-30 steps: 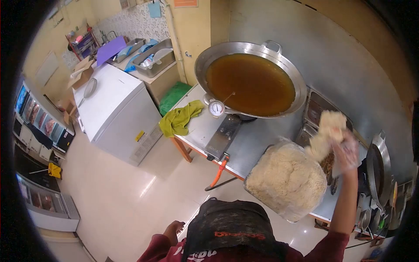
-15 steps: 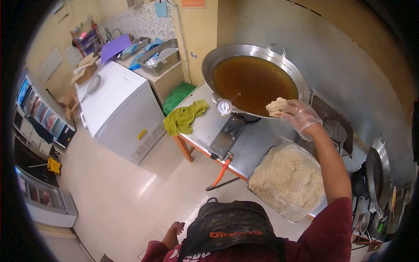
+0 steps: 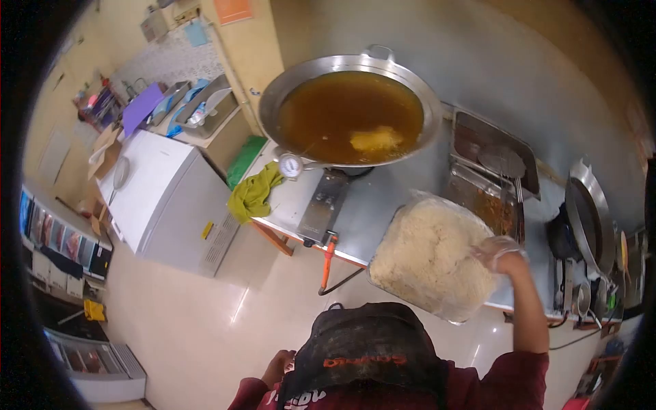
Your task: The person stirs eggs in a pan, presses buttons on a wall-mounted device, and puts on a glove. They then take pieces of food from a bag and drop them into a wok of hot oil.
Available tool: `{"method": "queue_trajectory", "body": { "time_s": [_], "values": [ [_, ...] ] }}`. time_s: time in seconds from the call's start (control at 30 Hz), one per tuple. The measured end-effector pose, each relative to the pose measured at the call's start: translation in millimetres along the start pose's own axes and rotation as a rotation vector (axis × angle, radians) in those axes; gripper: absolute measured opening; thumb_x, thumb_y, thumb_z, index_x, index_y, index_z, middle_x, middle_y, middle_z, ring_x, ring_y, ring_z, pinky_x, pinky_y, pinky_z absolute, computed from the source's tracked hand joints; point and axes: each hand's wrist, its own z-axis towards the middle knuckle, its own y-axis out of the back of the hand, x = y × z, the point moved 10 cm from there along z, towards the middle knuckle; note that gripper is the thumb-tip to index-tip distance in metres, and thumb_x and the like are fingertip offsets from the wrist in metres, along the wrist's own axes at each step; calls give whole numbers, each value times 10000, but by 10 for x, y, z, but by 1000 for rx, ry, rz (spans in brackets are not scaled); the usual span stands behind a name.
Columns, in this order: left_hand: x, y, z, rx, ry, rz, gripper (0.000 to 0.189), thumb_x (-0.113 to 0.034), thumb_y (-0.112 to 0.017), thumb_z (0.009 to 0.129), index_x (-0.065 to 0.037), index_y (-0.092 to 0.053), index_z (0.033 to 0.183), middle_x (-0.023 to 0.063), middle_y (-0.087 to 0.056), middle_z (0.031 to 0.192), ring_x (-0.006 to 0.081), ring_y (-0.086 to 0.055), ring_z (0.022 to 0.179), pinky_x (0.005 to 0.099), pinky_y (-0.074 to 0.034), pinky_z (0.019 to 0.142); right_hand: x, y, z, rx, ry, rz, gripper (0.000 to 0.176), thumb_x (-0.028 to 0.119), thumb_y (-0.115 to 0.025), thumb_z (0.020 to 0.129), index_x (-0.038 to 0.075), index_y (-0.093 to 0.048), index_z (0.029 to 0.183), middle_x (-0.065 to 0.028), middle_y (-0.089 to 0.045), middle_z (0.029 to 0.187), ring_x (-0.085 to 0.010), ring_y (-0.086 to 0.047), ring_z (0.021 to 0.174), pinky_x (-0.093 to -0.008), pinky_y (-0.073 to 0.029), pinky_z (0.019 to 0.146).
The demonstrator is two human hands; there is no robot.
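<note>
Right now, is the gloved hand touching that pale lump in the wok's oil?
Apart. The head view shows the lump floating in the wok, while the gloved right hand is down at the noodle tub, bare counter between.

Worn: dark red top (image 3: 509, 383), right sleeve stopping short of the wrist; white lettering at the chest, mostly hidden. Black apron bib (image 3: 365, 338), scuffed grey, orange lettering across it, unreadable. Thin clear crinkled plastic glove (image 3: 489, 249) on the right hand (image 3: 500, 253); left hand (image 3: 279, 365) ungloved.
</note>
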Motion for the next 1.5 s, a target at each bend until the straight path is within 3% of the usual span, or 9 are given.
{"method": "queue_trajectory", "body": {
  "time_s": [0.13,0.23,0.43,0.6,0.73,0.83,1.23,1.33,1.5],
  "values": [
    [-484,265,153,-66,-30,118,415,-446,-506,946,-67,-646,1041,68,-654,862,215,-602,685,397,-503,642,362,-213,-72,-446,-217,141,738,608,-505,909,-34,-577,1265,-315,-599,1233,-432,-570,1169,-479,-434,1018],
    [-1085,449,-463,-111,-441,18,429,-458,-511,940,-74,-646,1075,76,-667,896,219,-608,690,402,-511,647,519,-362,-46,-777,-402,168,826,607,-590,852,-52,-504,1343,-306,-591,1262,-436,-558,1194,-476,-426,1042],
    [-1744,501,-625,-81,-399,85,451,-449,-526,932,-39,-630,1087,113,-670,913,242,-599,680,415,-488,620,572,-202,-100,-509,-352,851,851,456,-748,791,-79,-441,1376,-266,-619,1239,-402,-598,1168,-441,-479,990],
    [-1562,357,24,82,-237,-31,434,-429,-528,932,-38,-626,1093,111,-670,907,248,-603,701,420,-495,655,-309,-779,-129,-656,-383,954,836,443,-776,783,-69,-455,1360,-223,-668,1160,-333,-642,1130,-388,-496,967],
    [-1174,134,114,0,-144,150,365,-389,-539,929,-46,-635,1010,93,-630,777,228,-574,629,403,-482,600,-602,-811,-311,-318,-504,838,772,446,-744,820,-43,-479,1355,-203,-656,1199,-304,-644,1122,-388,-528,912],
    [-870,84,49,13,-104,219,360,-386,-540,928,-47,-633,1001,90,-624,767,226,-572,623,402,-482,595,-417,-525,-438,-399,-608,302,720,476,-688,842,-11,-519,1344,-201,-592,1309,-291,-642,1111,-376,-533,892],
    [-808,128,11,-30,-124,178,343,-377,-543,925,-48,-629,965,81,-598,728,218,-561,602,399,-479,576,660,-351,11,-536,35,24,716,496,-602,823,-13,-527,1321,-251,-487,1387,-368,-549,1144,-409,-377,1079],
    [-1002,102,-33,-31,-113,128,337,-373,-542,926,-47,-623,955,75,-585,715,214,-564,605,396,-479,571,903,-186,48,-317,107,32,544,395,-619,830,0,-590,1203,-246,-574,1244,-340,-569,1146,-418,-419,1039],
    [-1044,98,-90,-48,-154,26,346,-374,-536,929,-40,-623,956,76,-590,721,216,-565,596,390,-480,569,899,-362,204,-505,181,-204,346,222,-599,854,37,-611,1146,-164,-631,984,-312,-638,985,-427,-533,822]
  ]
}}
